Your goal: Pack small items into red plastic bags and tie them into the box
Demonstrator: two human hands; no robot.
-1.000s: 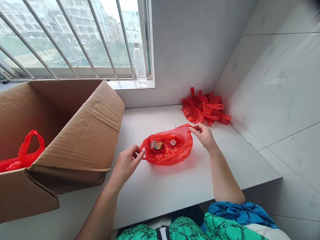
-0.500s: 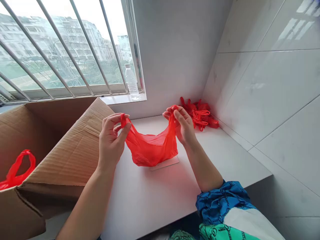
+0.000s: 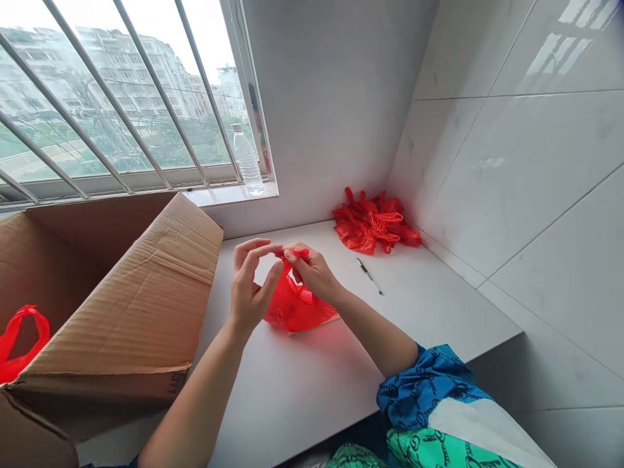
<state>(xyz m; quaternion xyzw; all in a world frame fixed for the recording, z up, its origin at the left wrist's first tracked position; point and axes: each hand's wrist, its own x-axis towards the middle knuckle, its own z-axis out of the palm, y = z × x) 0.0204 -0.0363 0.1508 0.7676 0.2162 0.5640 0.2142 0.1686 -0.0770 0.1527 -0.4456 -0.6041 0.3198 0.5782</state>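
While the right hand (image 3: 312, 273) pinches the red plastic bag (image 3: 296, 309), the left hand (image 3: 251, 289) curls beside it.

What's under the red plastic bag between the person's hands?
The red plastic bag lies on a white countertop, a thin pale flat edge showing beneath it. What that edge belongs to is covered by the bag.

A ballpoint pen (image 3: 369, 275) lies by bunched red bags (image 3: 373, 224) (water bottle (image 3: 247, 161) on the windowsill (image 3: 229, 194)).

Crumpled red plastic carrier bag (image 3: 297, 309), handles gathered upward, bottom on the white counter (image 3: 287, 403)
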